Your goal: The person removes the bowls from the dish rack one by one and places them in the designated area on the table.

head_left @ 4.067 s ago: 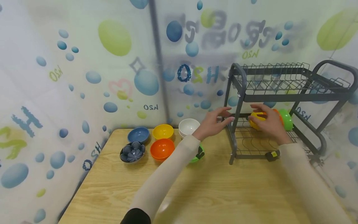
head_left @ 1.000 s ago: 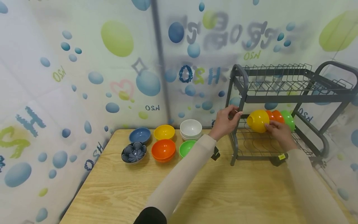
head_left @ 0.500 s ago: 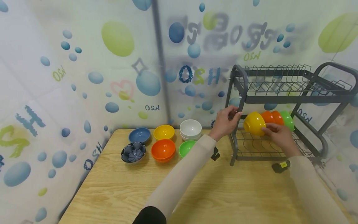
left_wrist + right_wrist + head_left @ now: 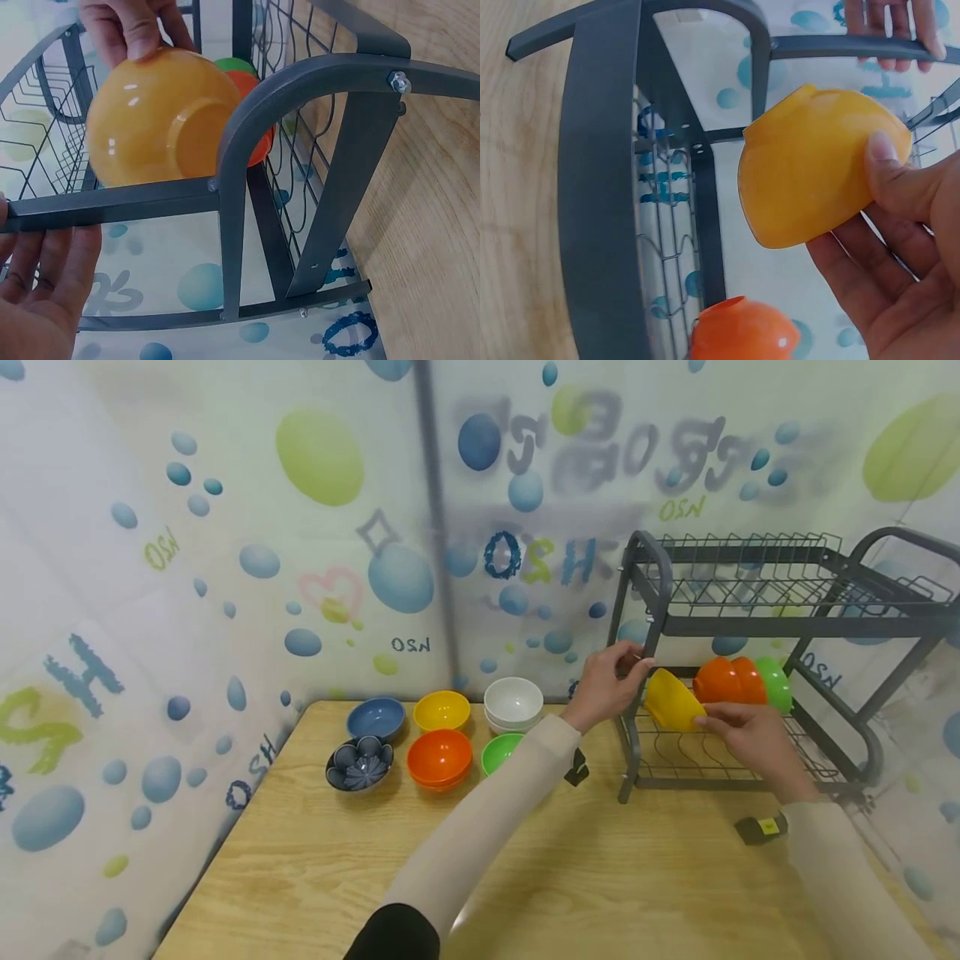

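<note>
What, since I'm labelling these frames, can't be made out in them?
Head view: part of the green bowl on the table, hidden by the left sleeve.
Head view: upper right corner of the rack, cut by the edge.
Left wrist view: most of the orange bowls, behind the held yellow bowl.
Right wrist view: part of an orange bowl, cut off by the bottom edge.

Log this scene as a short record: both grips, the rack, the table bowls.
Right grip: pinches a tilted yellow bowl
Left grip: holds the side bar of the dish rack
Lower shelf: orange bowls and a green bowl, on their sides
Table, back: blue bowl, second yellow bowl, white bowls
Table, front: dark petal bowl, orange stack, lime bowl partly behind left sleeve
</note>
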### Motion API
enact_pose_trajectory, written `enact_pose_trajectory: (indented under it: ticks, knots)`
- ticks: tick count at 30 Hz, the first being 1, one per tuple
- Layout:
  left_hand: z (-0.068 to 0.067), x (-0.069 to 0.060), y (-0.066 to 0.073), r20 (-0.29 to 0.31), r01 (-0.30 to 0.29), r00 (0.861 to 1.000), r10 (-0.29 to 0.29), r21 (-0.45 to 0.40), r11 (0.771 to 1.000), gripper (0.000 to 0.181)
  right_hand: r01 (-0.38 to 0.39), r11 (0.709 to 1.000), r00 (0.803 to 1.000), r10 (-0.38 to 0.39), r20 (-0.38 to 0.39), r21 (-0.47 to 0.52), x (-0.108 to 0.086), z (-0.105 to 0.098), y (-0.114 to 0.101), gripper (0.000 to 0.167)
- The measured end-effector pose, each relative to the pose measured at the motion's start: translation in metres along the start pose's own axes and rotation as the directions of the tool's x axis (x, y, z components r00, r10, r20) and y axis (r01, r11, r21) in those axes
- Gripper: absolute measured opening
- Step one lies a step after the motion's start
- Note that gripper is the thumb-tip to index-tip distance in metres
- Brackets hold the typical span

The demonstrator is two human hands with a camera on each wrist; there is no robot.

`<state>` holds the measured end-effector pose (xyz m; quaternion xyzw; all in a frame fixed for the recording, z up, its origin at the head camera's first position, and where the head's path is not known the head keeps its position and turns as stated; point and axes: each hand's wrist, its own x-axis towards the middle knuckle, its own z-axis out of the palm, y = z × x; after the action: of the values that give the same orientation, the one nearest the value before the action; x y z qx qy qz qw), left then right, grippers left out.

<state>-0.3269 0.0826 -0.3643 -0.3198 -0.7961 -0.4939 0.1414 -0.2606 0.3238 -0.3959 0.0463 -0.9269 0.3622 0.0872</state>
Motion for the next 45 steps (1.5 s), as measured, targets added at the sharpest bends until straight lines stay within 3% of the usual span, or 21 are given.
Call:
enact_pose_trajectory:
  ticks: [7,13,18,26,30,34,39,42,45]
  knots:
    - [-0.002,0.0,0.002,0.008,0.051,0.999,-0.051,-0.011,0.999,0.028,0.066,0.995,0.995,-0.071,-0.066,-0.068,-0.012,-0.007,-0.01,0.045]
    - [-0.006,-0.003,0.005,0.045,0.063,0.997,-0.062,-0.021,0.998,0.038,0.159,0.982,0.972,-0.174,-0.157,-0.107,-0.024,-0.017,-0.019,0.031]
    - [-0.014,-0.006,0.009,0.091,0.071,0.994,-0.067,-0.052,0.996,0.048,0.209,0.971,0.96,-0.226,-0.168,-0.112,-0.032,-0.026,-0.027,0.027]
    - [-0.038,-0.024,0.019,0.098,0.027,0.995,-0.016,-0.111,0.993,0.049,0.313,0.943,0.93,-0.328,-0.167,-0.111,-0.042,-0.031,-0.039,0.021]
    - [-0.045,-0.037,0.024,0.124,-0.074,0.989,0.08,-0.053,0.996,0.048,0.384,0.915,0.899,-0.401,-0.177,-0.122,-0.047,-0.03,-0.049,0.025]
    - [-0.049,-0.052,0.03,0.156,-0.202,0.969,0.193,0.043,0.978,0.046,0.496,0.857,0.839,-0.515,-0.177,-0.141,-0.05,-0.026,-0.058,0.031]
    - [-0.054,-0.072,0.037,0.216,-0.333,0.93,0.298,0.148,0.931,0.047,0.589,0.792,0.778,-0.61,-0.155,-0.159,-0.052,-0.019,-0.069,0.036]
    - [-0.057,-0.081,0.039,0.26,-0.398,0.903,0.34,0.216,0.891,0.045,0.62,0.765,0.753,-0.643,-0.141,-0.174,-0.055,-0.015,-0.075,0.037]
    - [-0.058,-0.086,0.04,0.308,-0.477,0.866,0.394,0.278,0.834,0.038,0.639,0.748,0.739,-0.662,-0.128,-0.179,-0.058,-0.012,-0.08,0.039]
